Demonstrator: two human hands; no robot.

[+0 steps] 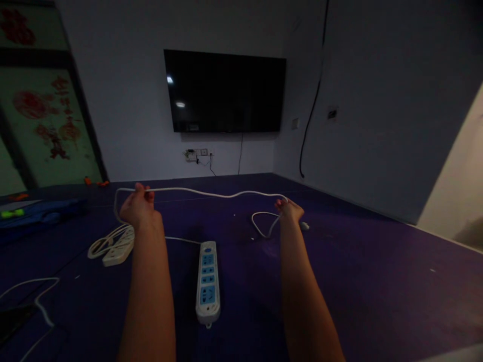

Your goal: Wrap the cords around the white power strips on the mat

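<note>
My left hand (139, 207) is closed on a white power cord (211, 193), held up off the floor. About a forearm's length to the right, my right hand (290, 209) pinches the same cord, and the stretch between the two hands hangs slightly slack. Past the right hand the cord loops down to a plug (305, 226) on the floor. A white power strip (208, 281) with blue sockets lies on the purple floor between my forearms.
A second white power strip with a coiled cord (113, 247) lies left of my left arm. Another white cable (37, 294) trails at the lower left. A dark wall-mounted screen (225, 91) hangs ahead above wall outlets (196, 153). Blue items (41, 213) sit at the far left.
</note>
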